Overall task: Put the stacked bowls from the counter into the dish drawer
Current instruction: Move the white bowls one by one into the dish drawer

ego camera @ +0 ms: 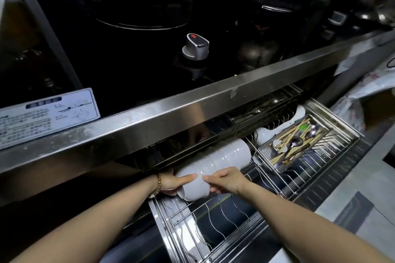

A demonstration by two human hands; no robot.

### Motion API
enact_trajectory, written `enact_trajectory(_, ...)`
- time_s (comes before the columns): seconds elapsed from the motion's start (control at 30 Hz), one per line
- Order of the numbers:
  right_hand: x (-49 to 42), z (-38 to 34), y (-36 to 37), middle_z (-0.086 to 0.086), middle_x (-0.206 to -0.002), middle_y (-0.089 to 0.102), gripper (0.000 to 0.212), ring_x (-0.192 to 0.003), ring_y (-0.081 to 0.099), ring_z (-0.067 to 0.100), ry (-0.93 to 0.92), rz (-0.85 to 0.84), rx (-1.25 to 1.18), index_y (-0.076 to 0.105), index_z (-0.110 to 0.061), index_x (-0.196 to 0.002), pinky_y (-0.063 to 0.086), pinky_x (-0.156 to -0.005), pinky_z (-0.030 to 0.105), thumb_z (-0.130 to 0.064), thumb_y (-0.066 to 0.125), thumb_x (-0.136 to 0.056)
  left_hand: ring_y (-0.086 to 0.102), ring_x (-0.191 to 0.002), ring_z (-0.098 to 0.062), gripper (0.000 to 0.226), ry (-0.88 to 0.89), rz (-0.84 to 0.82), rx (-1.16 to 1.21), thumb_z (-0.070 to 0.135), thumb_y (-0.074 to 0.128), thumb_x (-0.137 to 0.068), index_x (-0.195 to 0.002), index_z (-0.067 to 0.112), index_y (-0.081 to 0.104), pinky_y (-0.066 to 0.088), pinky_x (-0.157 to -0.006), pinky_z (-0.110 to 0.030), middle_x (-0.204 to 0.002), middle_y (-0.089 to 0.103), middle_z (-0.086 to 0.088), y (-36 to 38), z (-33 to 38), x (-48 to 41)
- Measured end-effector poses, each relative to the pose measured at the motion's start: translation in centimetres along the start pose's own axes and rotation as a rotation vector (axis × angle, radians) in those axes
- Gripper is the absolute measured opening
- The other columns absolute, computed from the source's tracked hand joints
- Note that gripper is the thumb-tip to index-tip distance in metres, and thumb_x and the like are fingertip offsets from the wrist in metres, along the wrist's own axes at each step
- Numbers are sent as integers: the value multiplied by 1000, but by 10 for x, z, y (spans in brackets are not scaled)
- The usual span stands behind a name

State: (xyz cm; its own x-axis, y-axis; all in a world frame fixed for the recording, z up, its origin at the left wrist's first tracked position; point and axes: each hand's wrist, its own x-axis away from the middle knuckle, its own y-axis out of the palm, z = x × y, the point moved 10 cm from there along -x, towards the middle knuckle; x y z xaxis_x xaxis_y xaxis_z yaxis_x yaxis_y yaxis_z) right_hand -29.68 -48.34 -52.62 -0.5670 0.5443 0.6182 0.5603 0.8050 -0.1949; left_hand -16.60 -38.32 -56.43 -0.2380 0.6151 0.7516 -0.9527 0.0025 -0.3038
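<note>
Now, bowl stack point(224, 158): sideways, between fingers.
Left hand point(171, 183): fingers curled round stack.
Right hand point(226, 179): fingers pinching stack.
Dish drawer point(213, 218): beneath fingers.

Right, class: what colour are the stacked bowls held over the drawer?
The stacked bowls are plain white; the head view shows it best.

The stainless-steel surface edge point(192, 111) overhangs the rear of the pulled-out steel wire-rack drawer point(159, 226). A row of white stacked bowls point(224, 160) fills its rear left, a steel mesh cutlery basket point(295, 145) its right; the front wire slots point(222, 211) are free.
</note>
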Motion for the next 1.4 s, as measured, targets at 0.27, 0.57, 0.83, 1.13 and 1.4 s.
enact_trajectory(0.27, -6, 4, 0, 5, -61, 65, 21, -45, 59, 3, -28, 38, 7, 64, -8, -62, 46, -53, 19, -13, 75, -79, 51, -124, -27, 94, 45, 66, -111, 59, 49, -84, -147, 7, 3, 38, -101, -29, -137, 50, -17, -1, 6, 2)
enact_trajectory(0.57, 7, -11, -10, 14, -73, 64, 16, -64, 58, 18, -49, 48, 129, 64, -3, -75, 47, -68, 27, -16, 73, -81, 41, -132, -21, 89, 83, 141, -125, 59, 48, -85, -146, 6, 13, 29, -103, -21, -146, 40, -9, -7, 19, 27)
enact_trajectory(0.83, 63, -39, -37, -2, -73, 57, 16, -62, 54, 3, -111, 67, 241, 57, -17, -79, 42, -61, 12, -28, 61, -90, 53, -120, -23, 71, 241, 221, -92, 44, 49, -91, -144, 3, 24, 40, -92, -19, -138, 49, -14, -11, 53, 84)
enact_trajectory(1.13, 180, -84, -79, 2, -135, 48, 51, -118, 50, 15, -395, 372, 394, 47, -21, -133, 40, -101, 26, -39, 62, -88, 55, -105, -8, 64, 542, 307, -139, 48, 46, -91, -141, 10, 33, 40, -86, -14, -116, 58, 3, -11, 125, 190)
enact_trajectory(1.4, 290, -205, -69, -5, -155, 24, 50, -138, 33, 12, -751, 460, 319, 47, -29, -132, 30, -114, 34, -37, 64, -86, 49, -117, -6, 56, 821, 479, -131, 51, 44, -90, -135, 17, 42, 32, -100, -18, -132, 53, 4, -59, 180, 322)
